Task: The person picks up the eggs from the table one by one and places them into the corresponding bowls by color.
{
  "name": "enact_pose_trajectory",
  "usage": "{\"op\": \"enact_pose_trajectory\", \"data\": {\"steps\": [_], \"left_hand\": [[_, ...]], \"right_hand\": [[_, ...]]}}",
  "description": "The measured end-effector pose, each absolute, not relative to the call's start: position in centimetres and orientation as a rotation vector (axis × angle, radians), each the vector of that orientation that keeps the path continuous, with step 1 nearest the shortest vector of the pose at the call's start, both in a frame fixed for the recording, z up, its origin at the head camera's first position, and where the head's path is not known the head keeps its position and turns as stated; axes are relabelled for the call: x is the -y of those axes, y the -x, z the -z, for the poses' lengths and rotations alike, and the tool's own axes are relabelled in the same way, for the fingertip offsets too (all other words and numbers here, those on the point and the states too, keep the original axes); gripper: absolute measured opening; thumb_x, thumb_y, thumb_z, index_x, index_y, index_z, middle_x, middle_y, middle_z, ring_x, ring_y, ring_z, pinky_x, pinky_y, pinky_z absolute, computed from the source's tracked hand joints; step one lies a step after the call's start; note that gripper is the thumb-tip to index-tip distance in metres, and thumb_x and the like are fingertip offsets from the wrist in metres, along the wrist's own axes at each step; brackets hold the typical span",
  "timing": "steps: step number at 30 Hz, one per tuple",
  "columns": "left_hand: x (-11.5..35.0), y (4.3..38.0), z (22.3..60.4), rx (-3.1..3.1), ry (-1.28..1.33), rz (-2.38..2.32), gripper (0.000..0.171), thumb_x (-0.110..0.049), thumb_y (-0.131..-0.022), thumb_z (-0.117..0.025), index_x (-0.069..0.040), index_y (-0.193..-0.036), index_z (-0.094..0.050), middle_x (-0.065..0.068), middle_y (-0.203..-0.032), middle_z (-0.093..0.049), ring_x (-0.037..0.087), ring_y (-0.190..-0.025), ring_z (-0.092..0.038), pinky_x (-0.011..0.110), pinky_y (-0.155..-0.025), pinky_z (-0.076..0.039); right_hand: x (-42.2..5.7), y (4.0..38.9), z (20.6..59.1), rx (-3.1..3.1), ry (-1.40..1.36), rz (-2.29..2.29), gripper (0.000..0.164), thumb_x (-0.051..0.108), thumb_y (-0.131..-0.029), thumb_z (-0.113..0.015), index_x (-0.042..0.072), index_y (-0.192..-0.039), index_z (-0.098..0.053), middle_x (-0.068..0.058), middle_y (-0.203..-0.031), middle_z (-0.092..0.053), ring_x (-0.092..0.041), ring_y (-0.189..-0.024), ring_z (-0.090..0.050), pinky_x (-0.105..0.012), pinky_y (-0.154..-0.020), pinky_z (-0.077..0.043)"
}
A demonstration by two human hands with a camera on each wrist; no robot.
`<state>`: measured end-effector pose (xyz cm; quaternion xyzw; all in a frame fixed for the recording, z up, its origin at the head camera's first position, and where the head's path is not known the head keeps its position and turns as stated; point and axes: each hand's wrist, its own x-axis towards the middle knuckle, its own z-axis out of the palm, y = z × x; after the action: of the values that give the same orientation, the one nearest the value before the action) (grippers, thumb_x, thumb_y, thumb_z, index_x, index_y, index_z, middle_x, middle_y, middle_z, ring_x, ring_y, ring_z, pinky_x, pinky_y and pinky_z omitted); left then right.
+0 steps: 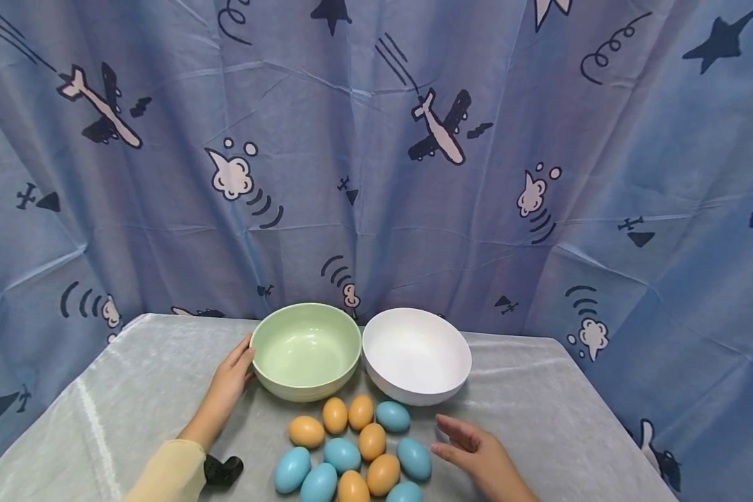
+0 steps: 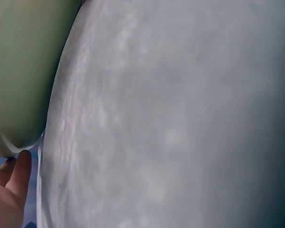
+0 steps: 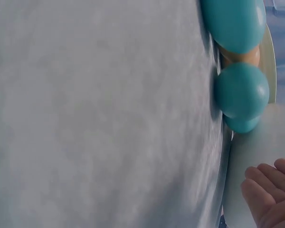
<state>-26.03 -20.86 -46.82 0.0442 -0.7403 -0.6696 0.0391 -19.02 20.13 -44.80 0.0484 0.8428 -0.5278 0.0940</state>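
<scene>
My left hand point(image 1: 229, 376) touches the left outer side of a light green bowl point(image 1: 307, 348), its fingers fairly straight. In the left wrist view, the fingertips of that hand point(image 2: 9, 194) meet the bowl's wall point(image 2: 23, 71). To the right of the green bowl stands a white bowl point(image 1: 417, 355); no contents show in either. In front of them lies a group of blue and orange eggs. My right hand point(image 1: 477, 453) hovers just right of a blue egg point(image 1: 414, 459), thumb apart from the fingers, holding nothing. The right wrist view shows this hand point(image 3: 273, 197) below several blue eggs point(image 3: 242, 90).
A grey cloth point(image 1: 539, 390) covers the table. Behind it hangs a blue curtain point(image 1: 376, 174) printed with planes and clouds. A black object point(image 1: 222, 472) shows beside the left sleeve point(image 1: 169, 474). Some eggs are cut off by the head view's bottom edge.
</scene>
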Motion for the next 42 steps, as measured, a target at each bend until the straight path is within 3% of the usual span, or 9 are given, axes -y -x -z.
{"op": "enact_pose_trajectory", "data": {"steps": [10, 23, 42], "left_hand": [[20.3, 25.8, 46.9, 2.222, -0.216, 2.095, 0.06, -0.039, -0.109, -0.032, -0.014, -0.16, -0.015, 0.009, -0.168, -0.014, 0.034, -0.151, -0.026, 0.052, -0.122, -0.029], [19.7, 25.7, 47.2, 2.158, -0.277, 2.133, 0.058, -0.04, -0.109, -0.032, -0.016, -0.16, -0.018, 0.006, -0.168, -0.015, 0.03, -0.151, -0.026, 0.046, -0.122, -0.029], [19.6, 25.6, 47.1, 2.049, -0.336, 2.215, 0.058, -0.039, -0.108, -0.036, -0.016, -0.16, -0.021, 0.006, -0.167, -0.017, 0.03, -0.154, -0.02, 0.049, -0.125, -0.024]], "right_hand": [[-19.9, 19.2, 45.5, -2.405, -0.095, 1.524, 0.07, 0.038, -0.083, -0.08, -0.006, -0.132, -0.058, -0.024, -0.133, -0.062, -0.04, -0.122, -0.061, -0.047, -0.096, -0.056], [-19.7, 18.7, 46.3, -2.388, -0.031, 1.536, 0.069, 0.036, -0.082, -0.081, -0.009, -0.13, -0.06, -0.024, -0.129, -0.065, -0.037, -0.118, -0.064, -0.045, -0.094, -0.058], [-19.0, 18.9, 45.5, -2.356, -0.042, 1.524, 0.065, 0.033, -0.082, -0.082, -0.009, -0.128, -0.061, -0.023, -0.125, -0.067, -0.034, -0.113, -0.067, -0.043, -0.091, -0.059]]}}
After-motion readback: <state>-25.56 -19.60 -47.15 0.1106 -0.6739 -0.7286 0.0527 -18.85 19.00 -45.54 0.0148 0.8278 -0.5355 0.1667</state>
